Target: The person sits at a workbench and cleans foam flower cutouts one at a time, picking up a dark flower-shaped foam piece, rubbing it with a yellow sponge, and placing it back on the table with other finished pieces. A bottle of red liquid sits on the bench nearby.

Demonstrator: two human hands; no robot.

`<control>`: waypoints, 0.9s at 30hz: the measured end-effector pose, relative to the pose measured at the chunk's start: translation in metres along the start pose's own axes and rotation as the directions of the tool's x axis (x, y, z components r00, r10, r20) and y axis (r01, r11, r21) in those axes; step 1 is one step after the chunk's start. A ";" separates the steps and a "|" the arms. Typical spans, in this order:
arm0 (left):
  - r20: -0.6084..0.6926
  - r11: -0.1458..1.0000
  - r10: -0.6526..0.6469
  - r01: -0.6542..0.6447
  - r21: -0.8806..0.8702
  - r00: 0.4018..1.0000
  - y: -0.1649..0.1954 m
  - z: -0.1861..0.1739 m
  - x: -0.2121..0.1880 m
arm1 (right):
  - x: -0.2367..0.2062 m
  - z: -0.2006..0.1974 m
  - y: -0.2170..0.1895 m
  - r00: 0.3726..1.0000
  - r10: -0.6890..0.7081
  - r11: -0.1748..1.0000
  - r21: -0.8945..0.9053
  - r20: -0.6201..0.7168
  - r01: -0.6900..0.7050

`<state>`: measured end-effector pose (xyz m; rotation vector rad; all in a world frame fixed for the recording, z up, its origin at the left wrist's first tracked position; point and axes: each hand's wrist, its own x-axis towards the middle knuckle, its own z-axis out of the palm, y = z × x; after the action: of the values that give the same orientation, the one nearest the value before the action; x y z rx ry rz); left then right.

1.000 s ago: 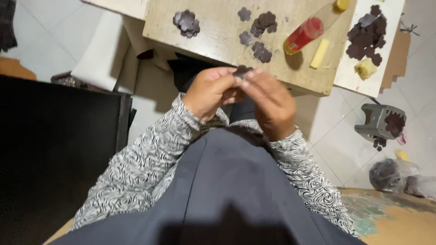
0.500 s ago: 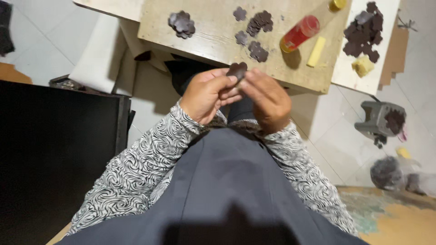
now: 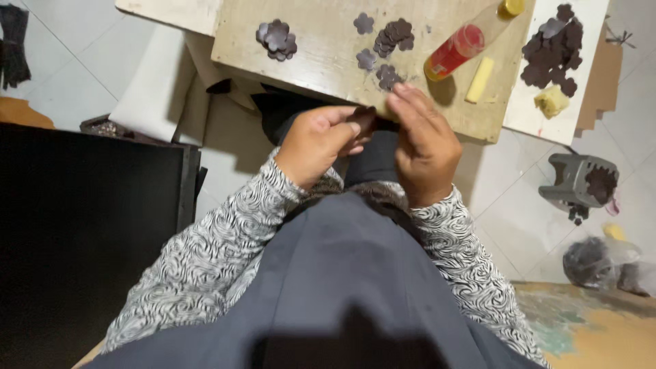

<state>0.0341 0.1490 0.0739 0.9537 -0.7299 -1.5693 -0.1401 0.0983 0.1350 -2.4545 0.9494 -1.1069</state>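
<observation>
Looking down from head height: pale tiled floor fills the room around a low wooden surface, light brown, worn, its near edge just above the hands. Black panel, large and flat, stands at left, reaching the lower edge of view. White board lies on the surface's right end, overhanging it. Brown cardboard shows beyond that board. Person's lap in grey cloth and black-and-white patterned sleeves occupy the lower centre.

Floor items, right: grey plastic stool on its side, dark pieces in its hollow; clear bag of dark scraps nearer the lower right corner.

On the surface: red bottle with yellow cap lying tilted; pale yellow stick just beside it. Pile of dark flower-shaped pieces on the white board, yellow lump below that pile. Stacked dark flower at left. Cluster of flat dark cut-outs mid-surface, near the red bottle but apart from it.

Hands: left hand and right hand meet in front of the surface's near edge, fingertips together. Both pinch one small dark flower piece, held between them in the air, mostly hidden by fingers. Right fingertips overlap the surface's near edge in view; whether they touch it cannot be told.
</observation>
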 end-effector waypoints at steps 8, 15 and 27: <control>-0.040 0.945 0.163 -0.145 0.293 0.986 0.012 0.006 -0.005 | 0.000 -0.007 0.004 0.980 0.200 0.964 0.179 -0.003 -0.197; 0.006 0.463 0.403 -0.209 0.861 0.915 0.034 0.017 -0.015 | -0.014 0.000 0.016 0.914 0.263 0.792 0.473 0.308 -0.387; 0.019 1.000 0.004 -0.004 -0.020 1.000 -0.011 -0.010 0.009 | -0.027 0.016 0.029 0.806 0.557 0.480 0.714 0.200 -0.509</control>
<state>0.0373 0.1426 0.0579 0.9233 -0.7284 -1.5812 -0.1545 0.0948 0.0952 -1.3117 0.9263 -1.0393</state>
